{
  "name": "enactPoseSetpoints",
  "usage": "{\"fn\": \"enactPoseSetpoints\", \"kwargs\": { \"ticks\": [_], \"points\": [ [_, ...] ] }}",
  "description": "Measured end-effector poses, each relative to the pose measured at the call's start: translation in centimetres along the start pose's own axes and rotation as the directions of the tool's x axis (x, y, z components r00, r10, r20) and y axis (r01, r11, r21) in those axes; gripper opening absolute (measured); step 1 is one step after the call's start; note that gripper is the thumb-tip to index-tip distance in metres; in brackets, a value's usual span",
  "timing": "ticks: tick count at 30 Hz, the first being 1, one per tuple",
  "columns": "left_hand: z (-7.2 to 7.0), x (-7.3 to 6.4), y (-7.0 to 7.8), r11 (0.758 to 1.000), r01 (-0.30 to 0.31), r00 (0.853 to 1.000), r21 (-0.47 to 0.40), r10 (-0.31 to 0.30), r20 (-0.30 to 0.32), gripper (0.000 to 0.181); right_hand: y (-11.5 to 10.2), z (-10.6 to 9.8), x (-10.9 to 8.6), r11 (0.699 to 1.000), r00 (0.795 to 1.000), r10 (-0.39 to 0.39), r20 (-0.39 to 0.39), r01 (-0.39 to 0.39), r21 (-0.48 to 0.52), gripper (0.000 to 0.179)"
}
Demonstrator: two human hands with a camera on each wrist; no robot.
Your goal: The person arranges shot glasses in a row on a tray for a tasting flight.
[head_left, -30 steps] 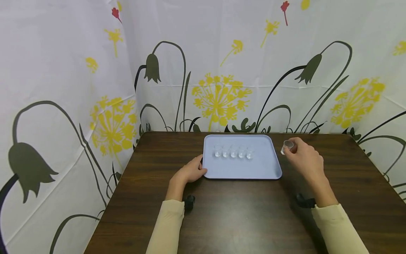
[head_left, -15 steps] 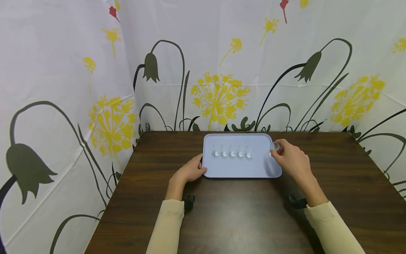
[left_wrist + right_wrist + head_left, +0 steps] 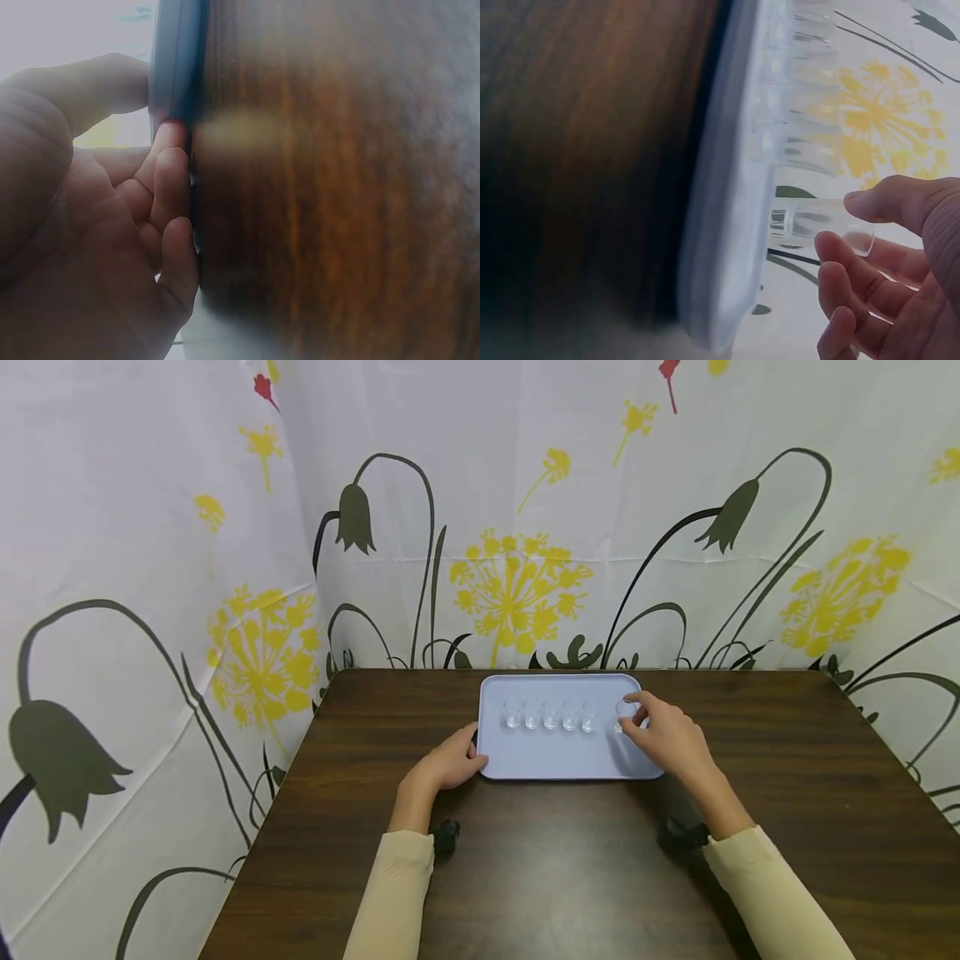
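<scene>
A light blue tray [image 3: 551, 762] lies on the table in the head view. My left hand [image 3: 448, 763] holds its left edge; in the left wrist view the thumb [image 3: 109, 86] is at the rim, with the fingertips along the outer side. Over the right part of the tray, my right hand [image 3: 670, 737] pinches a small clear shot glass [image 3: 810, 220] near its mouth between thumb and fingers. Whether its base touches the tray is hard to tell. Several matching shot glasses [image 3: 551, 718] stand upright in a row left of the held one.
The dark wooden table [image 3: 555, 860] extends around the tray. Behind it hangs a white flower-patterned curtain [image 3: 420, 410]. Both wrists carry black devices, such as the left wrist device [image 3: 447, 835].
My right hand has moved left, carrying the shot glass from beyond the tray's right edge to above its right part. The left hand stays on the tray's edge.
</scene>
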State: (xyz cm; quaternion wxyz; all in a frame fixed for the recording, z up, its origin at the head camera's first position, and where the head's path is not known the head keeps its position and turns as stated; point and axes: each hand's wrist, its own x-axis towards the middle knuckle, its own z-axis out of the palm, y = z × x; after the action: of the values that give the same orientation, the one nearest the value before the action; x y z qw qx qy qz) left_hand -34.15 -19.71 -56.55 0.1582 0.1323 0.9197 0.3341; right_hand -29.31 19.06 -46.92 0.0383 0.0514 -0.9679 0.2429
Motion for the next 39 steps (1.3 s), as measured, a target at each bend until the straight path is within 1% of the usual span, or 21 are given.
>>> {"fn": "enactPoseSetpoints", "kwargs": {
  "ticks": [3,7,11,14,18,20,23,26,29,34,39],
  "points": [
    [-0.2,-0.2,0.4,1.000,-0.005,1.000,-0.017,0.005,-0.007,0.077,0.0,0.4,0.3,1.000,1.000,-0.004,-0.005,0.004,-0.002,0.046],
    [-0.4,-1.1,1.6,0.999,-0.027,1.000,-0.033,0.027,-0.005,0.075,0.0,0.7,0.5,1.000,1.000,-0.004,0.006,0.004,-0.008,0.047],
    [-0.7,-1.9,2.7,0.998,-0.050,0.999,-0.029,0.050,0.008,0.075,-0.1,0.7,0.8,1.000,1.000,-0.004,0.020,0.004,-0.023,0.047],
    [-1.1,-2.3,3.2,0.998,-0.048,0.999,-0.029,0.048,0.003,0.076,-0.3,0.6,1.0,0.999,1.000,-0.002,0.022,0.002,-0.032,0.048],
    [-1.3,-2.3,3.4,0.999,-0.031,0.999,-0.029,0.030,-0.024,0.073,-0.6,0.4,1.3,0.999,1.000,-0.001,0.017,0.001,-0.041,0.048],
    [-1.4,-2.4,3.5,0.999,-0.036,0.999,-0.028,0.035,-0.034,0.071,-0.7,0.4,1.4,0.999,1.000,-0.001,0.018,0.001,-0.043,0.047],
    [-1.7,-2.6,3.7,0.998,-0.059,0.998,-0.037,0.058,-0.029,0.070,-0.8,0.5,1.5,0.999,0.999,0.004,0.032,-0.002,-0.042,0.048],
    [-1.9,-2.8,4.0,0.997,-0.069,0.997,-0.034,0.068,-0.020,0.069,-0.8,0.6,1.6,0.999,0.999,0.012,0.048,-0.010,-0.040,0.048],
    [-2.0,-2.9,3.9,0.998,-0.058,0.998,-0.028,0.058,-0.019,0.071,-0.7,0.7,1.7,0.999,0.998,0.015,0.058,-0.013,-0.039,0.049],
    [-1.7,-2.6,3.3,0.998,-0.050,0.999,-0.025,0.049,-0.023,0.073,-0.6,1.0,1.7,0.999,0.997,0.011,0.073,-0.009,-0.033,0.050],
    [-1.9,-3.1,3.3,0.998,-0.050,0.999,-0.035,0.050,0.001,0.073,-0.3,1.5,1.6,0.999,0.995,0.022,0.102,-0.019,-0.034,0.053]
  ]
}}
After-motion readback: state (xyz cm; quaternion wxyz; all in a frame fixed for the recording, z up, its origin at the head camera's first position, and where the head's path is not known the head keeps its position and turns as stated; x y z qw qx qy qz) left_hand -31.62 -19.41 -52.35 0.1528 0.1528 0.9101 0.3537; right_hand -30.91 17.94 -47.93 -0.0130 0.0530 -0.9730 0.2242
